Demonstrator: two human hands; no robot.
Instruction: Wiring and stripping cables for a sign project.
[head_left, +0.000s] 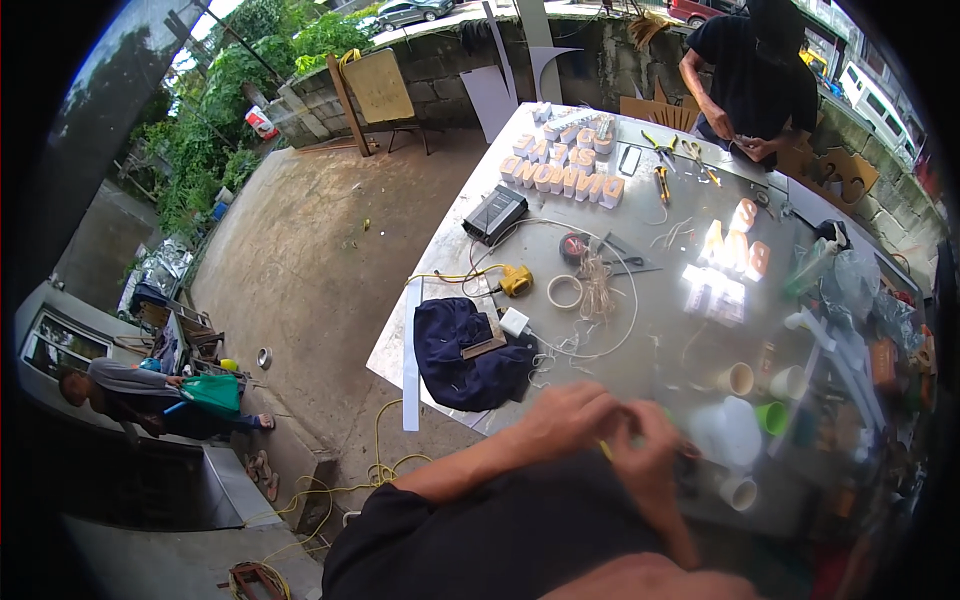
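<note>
My left hand [570,412] and my right hand [645,455] meet close to my body at the table's near edge. The fingers of both are pinched together, and what lies between them is too small and hidden to make out. A bit of yellow shows beside the right hand. Nearest to the left hand are a crumpled navy cloth [455,362] and a white power adapter [514,321] by its edge. To the right of my hands stand a white plastic container [725,432], a green cup [771,417] and a pale cup [738,379].
The metal table [660,345] carries a tape roll [565,292], a string bundle [598,290], a black power supply [495,216], a yellow plug [516,281], several block letters [562,180] and pliers [661,185]. Across it a co-worker [755,85] handles something small. Another person [150,395] is at left.
</note>
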